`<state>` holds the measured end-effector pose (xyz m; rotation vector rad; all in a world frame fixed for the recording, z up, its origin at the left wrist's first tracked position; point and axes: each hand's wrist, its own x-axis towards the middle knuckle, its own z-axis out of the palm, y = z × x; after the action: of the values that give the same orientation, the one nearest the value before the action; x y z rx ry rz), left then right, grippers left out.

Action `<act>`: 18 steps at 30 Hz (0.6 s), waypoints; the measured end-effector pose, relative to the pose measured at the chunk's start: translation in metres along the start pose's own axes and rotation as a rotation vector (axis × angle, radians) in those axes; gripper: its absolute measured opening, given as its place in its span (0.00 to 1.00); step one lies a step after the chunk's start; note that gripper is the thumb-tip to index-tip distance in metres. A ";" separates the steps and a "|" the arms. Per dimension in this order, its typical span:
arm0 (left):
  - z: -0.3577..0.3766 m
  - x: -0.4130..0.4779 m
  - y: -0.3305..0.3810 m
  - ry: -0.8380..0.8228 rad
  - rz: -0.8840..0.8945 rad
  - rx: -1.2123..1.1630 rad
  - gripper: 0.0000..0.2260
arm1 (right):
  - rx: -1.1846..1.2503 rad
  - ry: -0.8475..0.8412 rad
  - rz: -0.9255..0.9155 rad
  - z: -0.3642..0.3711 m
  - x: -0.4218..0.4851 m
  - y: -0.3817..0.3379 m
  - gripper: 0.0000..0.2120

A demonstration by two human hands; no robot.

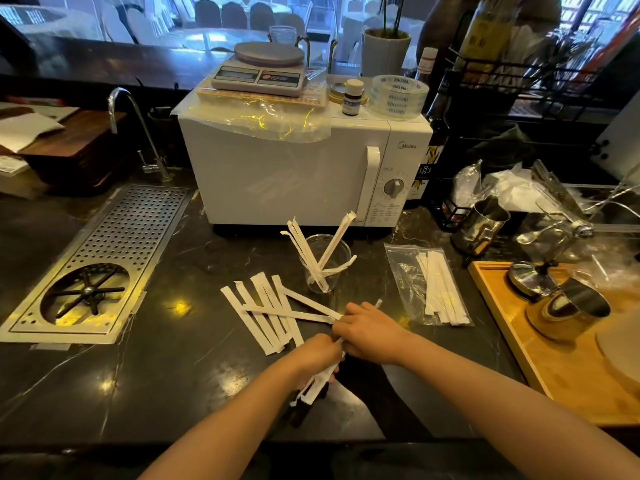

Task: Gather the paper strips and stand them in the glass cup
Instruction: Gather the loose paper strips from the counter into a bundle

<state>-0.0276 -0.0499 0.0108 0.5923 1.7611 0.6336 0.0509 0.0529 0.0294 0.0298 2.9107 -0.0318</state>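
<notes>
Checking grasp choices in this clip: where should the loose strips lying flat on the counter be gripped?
Probably at their near ends, from above: the loose strips lie flat, fanned and crossed, converging toward the right hand, so pinching there gathers several for the glass cup.

I see white paper strips (266,313) on a black, faintly white-veined counter (173,368). The microwave (294,174) is white, the perforated drain tray (114,244) silver, the tray (540,344) at right honey-coloured, probably wood.
</notes>
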 end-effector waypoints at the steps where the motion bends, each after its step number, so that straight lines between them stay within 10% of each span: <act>1: -0.003 -0.004 0.000 -0.024 0.002 -0.070 0.09 | -0.001 0.001 -0.001 -0.001 0.001 -0.001 0.14; 11: -0.021 -0.027 -0.012 -0.135 0.090 -0.242 0.06 | 0.196 0.207 -0.046 -0.004 0.005 -0.011 0.15; 18: -0.025 -0.042 -0.030 -0.105 0.147 -0.245 0.06 | 0.605 0.588 0.259 -0.007 -0.003 -0.015 0.16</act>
<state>-0.0436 -0.1028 0.0261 0.5767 1.5238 0.8902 0.0515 0.0376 0.0369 0.6064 3.2999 -1.0094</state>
